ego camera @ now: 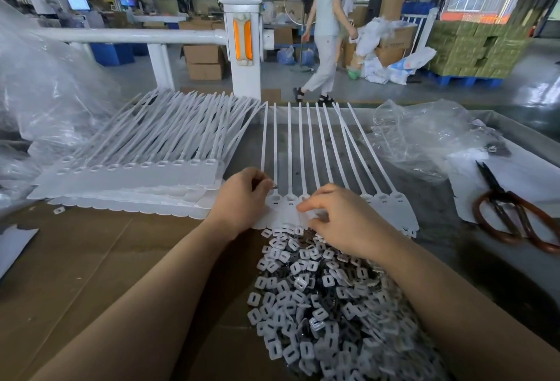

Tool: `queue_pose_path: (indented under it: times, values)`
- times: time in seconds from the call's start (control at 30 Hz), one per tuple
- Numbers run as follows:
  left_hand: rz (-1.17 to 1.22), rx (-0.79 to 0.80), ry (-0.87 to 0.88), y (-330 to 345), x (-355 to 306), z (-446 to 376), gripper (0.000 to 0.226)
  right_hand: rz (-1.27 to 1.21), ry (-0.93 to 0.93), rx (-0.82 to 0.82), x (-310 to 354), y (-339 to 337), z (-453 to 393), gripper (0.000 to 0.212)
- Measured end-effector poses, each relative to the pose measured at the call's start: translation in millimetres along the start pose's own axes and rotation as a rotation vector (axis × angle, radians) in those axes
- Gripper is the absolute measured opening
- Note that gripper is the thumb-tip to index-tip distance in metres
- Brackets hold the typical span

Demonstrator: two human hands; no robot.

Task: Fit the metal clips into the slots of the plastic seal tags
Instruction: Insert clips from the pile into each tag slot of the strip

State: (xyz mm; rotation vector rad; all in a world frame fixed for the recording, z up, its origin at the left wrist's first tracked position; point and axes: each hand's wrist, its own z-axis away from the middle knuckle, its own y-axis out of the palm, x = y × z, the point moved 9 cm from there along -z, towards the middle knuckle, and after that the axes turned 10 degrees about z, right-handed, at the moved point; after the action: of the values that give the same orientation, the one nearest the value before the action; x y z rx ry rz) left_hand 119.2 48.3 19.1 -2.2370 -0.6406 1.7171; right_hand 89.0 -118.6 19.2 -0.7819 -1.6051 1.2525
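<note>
A tag stack lay at left; the left hand pinched a clip just above the tags, where the right hand pinched one tag; clips were heaped below; scissors lay at right

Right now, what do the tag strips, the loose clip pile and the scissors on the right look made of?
Tag strips: matte white plastic, thin, some slightly bowed. Clip pile: pale squares, probably plastic, with dark backs and glints that suggest metal; unclear. Scissors: dark dull metal blades, with reddish-brown glossy loop handles, possibly coated.
</note>
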Motion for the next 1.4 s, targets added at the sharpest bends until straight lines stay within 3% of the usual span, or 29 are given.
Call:
queue_pose_path:
  times: [0.23, 0.57, 0.97, 1.4]
  values:
    - [-0.197, 0.037, -0.070, 10.2, 8.6, -2.4, 0.010, 0.018, -0.008, 0.011, 0.2, 1.3, 0.3, 0.035]
    - [-0.184, 0.092, -0.132, 10.2, 13.2, -4.4, 0.011, 0.007, -0.006, 0.013, 0.5, 2.6, 0.4, 0.035]
    - [-0.160, 0.050, -0.168, 7.9, 12.4, -1.3, 0.016, -0.003, 0.010, 0.031, 0.5, 2.8, 2.2, 0.035]
    - [-0.078, 0.059, -0.118, 3.1, 11.9, -1.5, 0.014, -0.019, 0.019, 0.050, 2.7, 1.6, 2.9, 0.035]
